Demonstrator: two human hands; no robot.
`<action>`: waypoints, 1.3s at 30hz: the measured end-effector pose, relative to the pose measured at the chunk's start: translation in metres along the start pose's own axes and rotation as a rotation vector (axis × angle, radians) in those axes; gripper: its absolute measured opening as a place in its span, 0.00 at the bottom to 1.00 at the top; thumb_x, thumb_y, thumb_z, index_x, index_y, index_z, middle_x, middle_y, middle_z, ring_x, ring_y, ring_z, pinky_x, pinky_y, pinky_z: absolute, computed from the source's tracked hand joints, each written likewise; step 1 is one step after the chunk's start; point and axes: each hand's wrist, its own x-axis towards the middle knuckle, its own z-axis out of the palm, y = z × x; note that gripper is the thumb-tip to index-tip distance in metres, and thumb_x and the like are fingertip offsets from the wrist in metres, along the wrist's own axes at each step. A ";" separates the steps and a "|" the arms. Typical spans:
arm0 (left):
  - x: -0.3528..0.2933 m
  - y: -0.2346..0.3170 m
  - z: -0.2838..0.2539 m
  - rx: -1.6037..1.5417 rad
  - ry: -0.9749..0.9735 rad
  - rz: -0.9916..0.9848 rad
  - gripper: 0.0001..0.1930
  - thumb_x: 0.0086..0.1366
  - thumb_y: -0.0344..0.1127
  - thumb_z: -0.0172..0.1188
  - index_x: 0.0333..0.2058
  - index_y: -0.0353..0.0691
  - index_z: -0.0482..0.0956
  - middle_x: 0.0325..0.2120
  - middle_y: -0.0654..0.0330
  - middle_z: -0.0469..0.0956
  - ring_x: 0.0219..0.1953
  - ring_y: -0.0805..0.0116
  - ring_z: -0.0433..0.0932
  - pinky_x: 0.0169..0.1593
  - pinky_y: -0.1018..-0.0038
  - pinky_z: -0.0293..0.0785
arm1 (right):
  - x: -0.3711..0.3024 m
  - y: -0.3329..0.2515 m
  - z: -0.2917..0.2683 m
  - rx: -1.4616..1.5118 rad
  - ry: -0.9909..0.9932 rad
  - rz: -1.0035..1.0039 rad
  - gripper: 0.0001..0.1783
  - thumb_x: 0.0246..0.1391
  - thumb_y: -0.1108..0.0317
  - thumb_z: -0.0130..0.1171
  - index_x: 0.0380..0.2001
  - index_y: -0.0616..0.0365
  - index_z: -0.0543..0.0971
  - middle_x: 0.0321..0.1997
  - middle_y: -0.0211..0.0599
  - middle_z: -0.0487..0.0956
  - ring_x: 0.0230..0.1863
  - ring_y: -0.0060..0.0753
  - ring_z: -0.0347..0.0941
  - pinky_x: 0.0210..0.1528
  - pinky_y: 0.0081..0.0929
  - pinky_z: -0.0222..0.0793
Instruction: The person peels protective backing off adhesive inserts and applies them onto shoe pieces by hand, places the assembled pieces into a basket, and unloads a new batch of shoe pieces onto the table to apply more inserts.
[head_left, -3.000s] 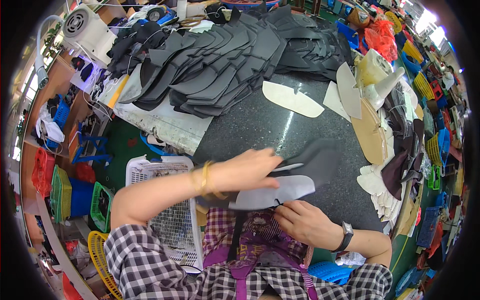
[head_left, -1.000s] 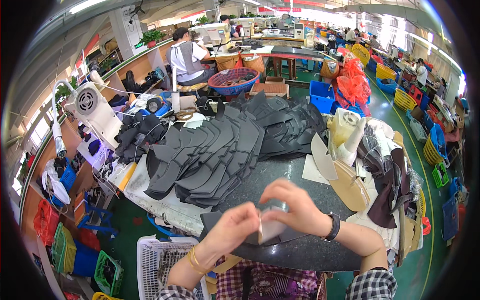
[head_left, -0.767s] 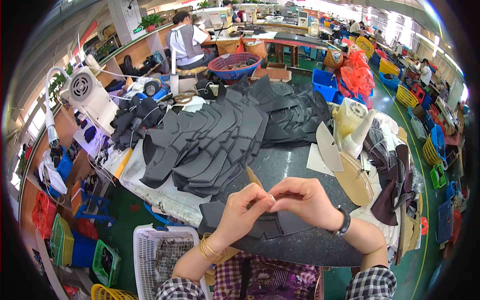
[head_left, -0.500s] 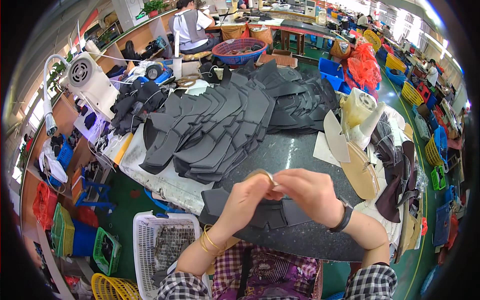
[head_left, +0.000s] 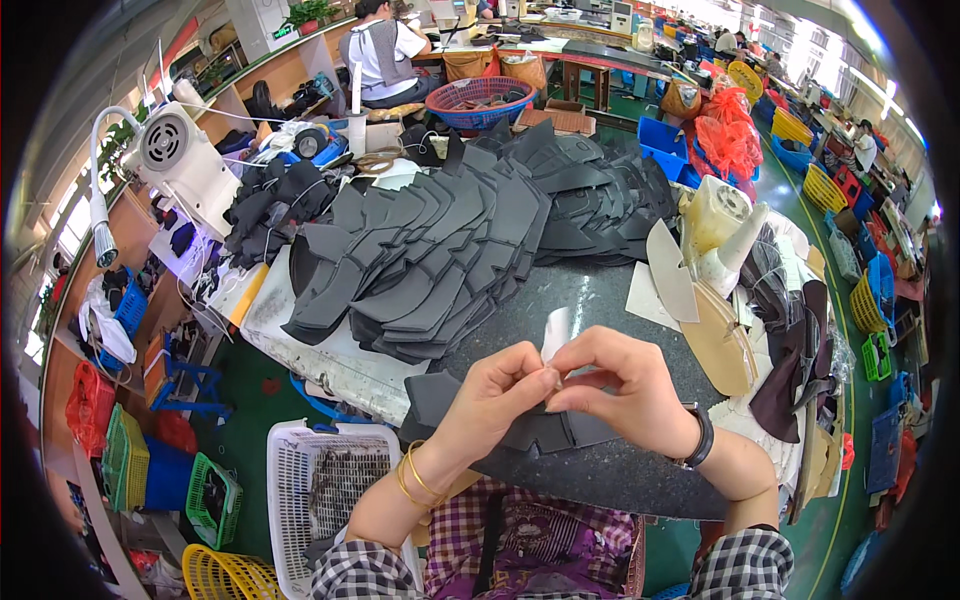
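Worn on the head, as the left one of two fisheye cameras set side by side. Looks down and forward from above, across the counter [head_left: 600, 292], upright and unmirrored. Sits close over the left hand [head_left: 505, 390] and the right hand [head_left: 620, 388], catching both somewhat below and right of centre, with forearms [head_left: 395, 498] coming in from the lower part. Faces past the heap of grey pieces [head_left: 440, 245] into the workshop, reaching a seated co-worker [head_left: 385, 58] near the top edge, much farther off. Takes in the checked apron [head_left: 458, 545] at the bottom, the white basket [head_left: 283, 485] low on the left and the green floor [head_left: 862, 490] on the right. Bends straight edges toward a dark, rounded rim.
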 end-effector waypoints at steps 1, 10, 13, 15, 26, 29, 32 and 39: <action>0.001 0.001 0.000 -0.002 0.004 -0.003 0.07 0.66 0.33 0.54 0.30 0.37 0.73 0.26 0.69 0.72 0.29 0.85 0.66 0.34 0.85 0.62 | 0.002 0.002 -0.003 0.003 -0.003 0.004 0.08 0.51 0.75 0.60 0.35 0.66 0.78 0.35 0.38 0.80 0.34 0.27 0.79 0.37 0.21 0.77; -0.003 -0.010 -0.007 0.404 0.111 0.118 0.07 0.65 0.33 0.53 0.33 0.35 0.75 0.24 0.66 0.73 0.27 0.80 0.69 0.32 0.81 0.66 | -0.001 0.010 -0.003 0.082 -0.080 0.135 0.11 0.54 0.74 0.57 0.41 0.66 0.75 0.37 0.35 0.81 0.41 0.22 0.76 0.45 0.22 0.73; 0.000 0.001 0.004 0.650 0.098 0.230 0.07 0.63 0.32 0.54 0.31 0.33 0.74 0.24 0.62 0.73 0.27 0.76 0.70 0.33 0.78 0.67 | 0.003 0.017 -0.009 0.131 -0.053 0.164 0.12 0.54 0.74 0.57 0.42 0.66 0.75 0.40 0.34 0.80 0.42 0.20 0.75 0.46 0.21 0.73; -0.003 -0.009 -0.001 0.627 0.103 0.228 0.06 0.63 0.31 0.54 0.31 0.33 0.74 0.24 0.62 0.72 0.27 0.76 0.70 0.33 0.77 0.67 | 0.003 0.024 -0.014 0.169 -0.123 0.205 0.11 0.57 0.73 0.55 0.42 0.66 0.73 0.40 0.35 0.79 0.41 0.21 0.75 0.46 0.23 0.74; -0.018 -0.004 -0.003 0.327 0.114 -0.018 0.11 0.55 0.26 0.60 0.37 0.38 0.72 0.34 0.61 0.74 0.34 0.72 0.73 0.39 0.76 0.70 | -0.002 0.014 -0.025 0.293 -0.196 0.460 0.10 0.66 0.64 0.42 0.38 0.60 0.66 0.29 0.36 0.77 0.32 0.27 0.78 0.36 0.24 0.77; -0.040 -0.017 -0.022 -0.415 0.044 -0.052 0.21 0.56 0.28 0.59 0.50 0.38 0.71 0.44 0.55 0.76 0.45 0.64 0.76 0.47 0.68 0.73 | -0.009 0.013 -0.047 0.498 -0.339 0.728 0.12 0.67 0.60 0.38 0.38 0.58 0.64 0.25 0.41 0.80 0.24 0.34 0.79 0.27 0.24 0.76; -0.060 -0.021 -0.032 -0.699 0.182 -0.044 0.16 0.61 0.33 0.51 0.47 0.36 0.69 0.48 0.54 0.74 0.53 0.58 0.71 0.57 0.62 0.67 | -0.022 0.024 -0.065 0.613 -0.369 0.840 0.11 0.66 0.60 0.40 0.38 0.57 0.64 0.25 0.42 0.79 0.23 0.34 0.79 0.25 0.23 0.76; -0.110 -0.024 -0.064 -0.353 0.225 0.006 0.04 0.64 0.35 0.50 0.33 0.42 0.68 0.18 0.62 0.72 0.25 0.65 0.74 0.36 0.70 0.70 | -0.041 0.005 -0.085 0.152 -0.388 0.677 0.10 0.66 0.63 0.42 0.35 0.59 0.65 0.25 0.37 0.78 0.28 0.28 0.78 0.29 0.20 0.75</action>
